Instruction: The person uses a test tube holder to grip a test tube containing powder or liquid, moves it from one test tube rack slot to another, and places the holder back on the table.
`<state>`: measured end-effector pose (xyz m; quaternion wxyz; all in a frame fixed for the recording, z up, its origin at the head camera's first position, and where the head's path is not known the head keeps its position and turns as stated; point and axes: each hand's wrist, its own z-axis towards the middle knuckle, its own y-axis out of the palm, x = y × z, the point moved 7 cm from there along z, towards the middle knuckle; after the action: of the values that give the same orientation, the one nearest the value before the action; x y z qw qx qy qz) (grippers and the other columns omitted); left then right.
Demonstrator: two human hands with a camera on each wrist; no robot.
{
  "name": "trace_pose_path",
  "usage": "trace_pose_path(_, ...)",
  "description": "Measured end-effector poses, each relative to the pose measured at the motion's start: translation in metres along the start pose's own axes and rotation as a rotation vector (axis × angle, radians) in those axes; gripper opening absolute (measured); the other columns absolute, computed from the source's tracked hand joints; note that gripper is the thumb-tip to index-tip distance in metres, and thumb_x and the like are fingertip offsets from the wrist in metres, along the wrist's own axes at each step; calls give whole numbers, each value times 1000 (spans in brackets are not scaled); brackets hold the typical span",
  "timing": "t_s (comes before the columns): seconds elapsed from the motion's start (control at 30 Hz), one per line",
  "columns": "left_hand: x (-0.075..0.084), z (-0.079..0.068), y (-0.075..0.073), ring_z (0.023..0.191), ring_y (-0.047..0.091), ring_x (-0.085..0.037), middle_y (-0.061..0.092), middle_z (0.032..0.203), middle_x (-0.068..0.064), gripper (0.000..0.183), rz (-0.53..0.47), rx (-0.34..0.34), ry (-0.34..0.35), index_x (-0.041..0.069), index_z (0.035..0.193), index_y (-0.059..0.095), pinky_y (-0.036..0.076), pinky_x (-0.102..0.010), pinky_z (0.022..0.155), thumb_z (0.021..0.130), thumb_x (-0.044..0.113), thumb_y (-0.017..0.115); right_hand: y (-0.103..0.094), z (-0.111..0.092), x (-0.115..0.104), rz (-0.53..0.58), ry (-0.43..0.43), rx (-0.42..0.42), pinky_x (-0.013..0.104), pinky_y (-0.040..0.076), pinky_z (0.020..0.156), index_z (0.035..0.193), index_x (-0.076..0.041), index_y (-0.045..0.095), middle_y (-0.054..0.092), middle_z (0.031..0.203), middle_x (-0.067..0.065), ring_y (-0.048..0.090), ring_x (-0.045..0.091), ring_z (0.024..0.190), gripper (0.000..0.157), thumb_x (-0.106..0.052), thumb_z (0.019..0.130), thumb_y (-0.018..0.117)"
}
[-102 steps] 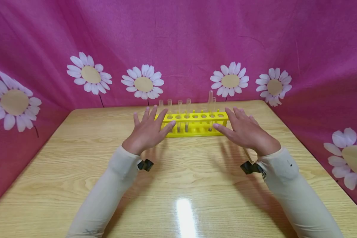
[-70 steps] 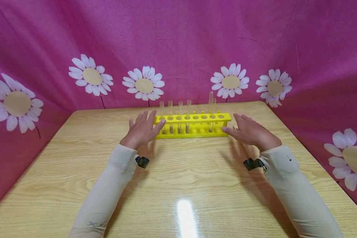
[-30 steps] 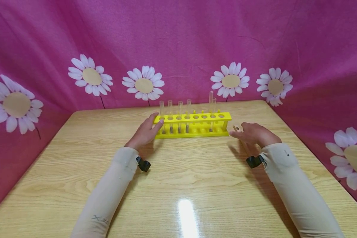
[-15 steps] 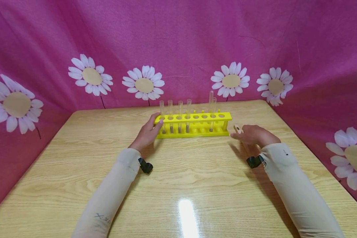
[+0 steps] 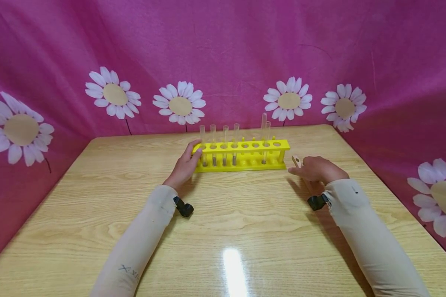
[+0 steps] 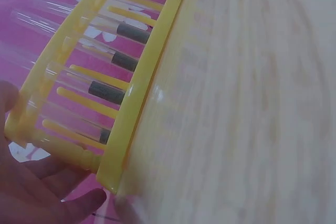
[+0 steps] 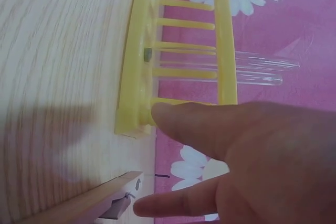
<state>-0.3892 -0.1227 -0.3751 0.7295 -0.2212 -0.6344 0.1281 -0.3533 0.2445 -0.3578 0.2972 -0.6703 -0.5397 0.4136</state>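
Note:
A yellow test tube rack [image 5: 245, 167] stands near the back of the table. Several clear test tubes [image 5: 236, 132] sit in it upright, some with dark grey matter at the bottom. My left hand [image 5: 183, 167] grips the rack's left end, thumb on the front of the top bar and fingers behind the end post. Just right of the rack, a wooden test tube holder [image 7: 123, 187] with a metal spring lies on the table. Over it is my right hand [image 5: 319, 168], thumb and finger spread apart, one fingertip beside the spring. Its other fingers are hidden.
The wooden table [image 5: 215, 231] reaches to a pink cloth [image 5: 226, 49] with white flowers at the back and sides. One slender tube [image 5: 264, 119] stands taller than its neighbours near the rack's right end.
My left hand has come down from over the rack to grip its left end. My right hand has moved away from the rack's right end, lower, over the wooden holder.

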Motion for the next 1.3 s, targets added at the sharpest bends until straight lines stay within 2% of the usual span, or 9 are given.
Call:
trace_pose_path(0.13, -3, 1, 1, 133, 34, -26, 31, 153, -3, 47, -55, 9, -17, 36, 148, 28, 23, -50, 112, 103, 48, 35, 0, 5, 1, -27, 16, 18, 29, 43, 56, 105, 4, 52, 53, 74, 11, 52, 21, 61, 58, -53, 96, 49)
trace_pose_path(0.47, -8, 5, 3, 139, 27, -24, 26, 155, -1, 50, -118, 10, -10, 33, 149, 28, 18, -49, 114, 102, 50, 35, -2, 2, 4, -10, -3, 95, 30, 45, 56, 103, 3, 51, 52, 76, 12, 53, 24, 66, 51, -45, 91, 61)
trace_pose_path(0.73, -12, 6, 4, 142, 21, -21, 23, 157, 3, 46, -159, 2, -3, 40, 148, 29, 15, -48, 115, 103, 49, 35, -4, 4, 9, -16, 25, 106, 31, 42, 55, 102, 4, 53, 51, 77, 13, 50, 25, 67, 49, -42, 90, 66)
trace_pose_path(0.87, -10, 4, 3, 141, 24, -21, 23, 156, 3, 45, -180, -4, -6, 38, 149, 28, 16, -46, 115, 104, 45, 35, -6, 4, 10, -9, 44, 109, 31, 43, 56, 101, 3, 56, 53, 78, 14, 51, 25, 67, 46, -39, 88, 69)
trace_pose_path(1.07, -11, 3, 3, 140, 25, -22, 21, 158, 4, 45, -201, -17, 0, 38, 150, 26, 16, -46, 115, 105, 41, 34, -6, 4, 9, -29, 10, 151, 33, 42, 58, 94, 2, 61, 51, 76, 12, 51, 26, 69, 39, -34, 86, 71)
trace_pose_path(1.17, -15, 5, 4, 140, 25, -20, 22, 157, 6, 45, -201, -7, 23, 42, 148, 28, 16, -45, 115, 104, 45, 34, -7, 3, 9, -34, 5, 165, 33, 42, 58, 94, 3, 61, 51, 77, 11, 51, 26, 70, 37, -32, 85, 72)
trace_pose_path(1.3, -14, 5, 3, 140, 26, -20, 24, 156, 4, 45, -187, 4, 39, 40, 148, 29, 17, -44, 115, 104, 46, 34, -7, 2, 9, -42, 1, 175, 33, 42, 58, 94, 3, 62, 51, 76, 11, 51, 26, 70, 36, -30, 85, 72)
